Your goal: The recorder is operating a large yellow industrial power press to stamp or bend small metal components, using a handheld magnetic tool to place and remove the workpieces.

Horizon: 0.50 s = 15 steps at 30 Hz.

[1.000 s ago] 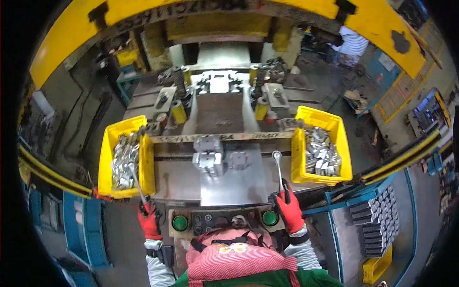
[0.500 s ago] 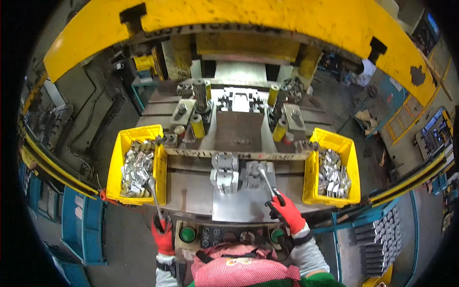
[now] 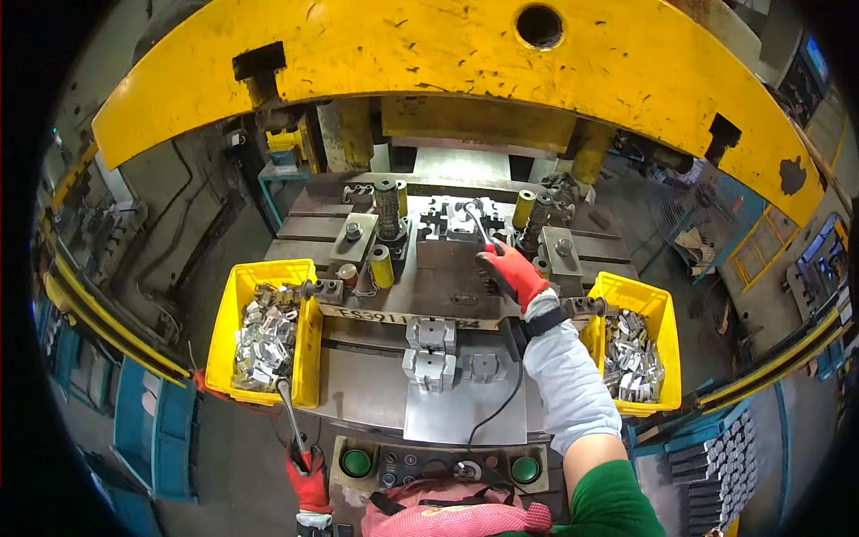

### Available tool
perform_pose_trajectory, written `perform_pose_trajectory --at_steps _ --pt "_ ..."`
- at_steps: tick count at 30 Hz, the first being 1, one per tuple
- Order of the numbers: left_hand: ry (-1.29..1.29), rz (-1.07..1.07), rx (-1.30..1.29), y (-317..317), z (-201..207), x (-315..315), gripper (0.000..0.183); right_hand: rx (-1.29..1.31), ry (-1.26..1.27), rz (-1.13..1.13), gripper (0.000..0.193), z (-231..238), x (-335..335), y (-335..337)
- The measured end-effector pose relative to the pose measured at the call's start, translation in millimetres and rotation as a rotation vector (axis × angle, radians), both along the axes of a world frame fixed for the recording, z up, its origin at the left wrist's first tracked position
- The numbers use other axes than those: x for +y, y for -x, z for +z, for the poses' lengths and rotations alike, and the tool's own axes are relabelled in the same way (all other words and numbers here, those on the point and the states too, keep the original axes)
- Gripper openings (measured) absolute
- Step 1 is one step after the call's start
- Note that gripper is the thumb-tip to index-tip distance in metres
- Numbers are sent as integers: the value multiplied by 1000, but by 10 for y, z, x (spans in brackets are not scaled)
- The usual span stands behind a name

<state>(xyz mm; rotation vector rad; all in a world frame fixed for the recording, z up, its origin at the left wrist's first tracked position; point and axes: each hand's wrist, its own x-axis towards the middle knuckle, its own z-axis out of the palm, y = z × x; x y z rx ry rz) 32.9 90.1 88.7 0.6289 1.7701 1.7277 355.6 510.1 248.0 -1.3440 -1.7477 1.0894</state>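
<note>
My right hand (image 3: 516, 275), in a red and black glove, is closed round a metal rod with a round head (image 3: 480, 227). The rod reaches forward, and its head is at the bright die (image 3: 437, 220) in the press. Whether a part sticks to that head is too small to tell. Lower left, my gloved left hand (image 3: 308, 481) grips a similar round-headed rod (image 3: 292, 413), its head at the front edge of the left yellow bin (image 3: 309, 358). Stacked metal parts (image 3: 429, 367) stand on the sheet-metal shelf (image 3: 465, 416), with a lower stack (image 3: 484, 366) at their right.
A yellow press ram (image 3: 403, 54) spans overhead. Dark guide posts (image 3: 386, 210) and yellow cylinders (image 3: 381, 267) flank the die. A right yellow bin (image 3: 664, 313) holds metal pieces. The control panel has green buttons (image 3: 356, 463). Rows of parts (image 3: 729, 456) lie lower right.
My right hand has moved forward with its rod, from the stacked parts to the die. My left hand and its rod have shifted slightly down. The view has tilted up.
</note>
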Motion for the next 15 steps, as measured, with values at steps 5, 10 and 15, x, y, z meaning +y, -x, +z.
perform_pose_trajectory --at_steps 5,10,15 --pt "30 71 124 59 -298 -163 51 -50 -37 -97 52 -106 -124 310" --pt "110 13 3 -155 123 49 49 -73 -111 -313 59 140 -461 602" --pt "13 15 21 -117 -47 43 48 -86 -37 -248 60 -26 -387 726"
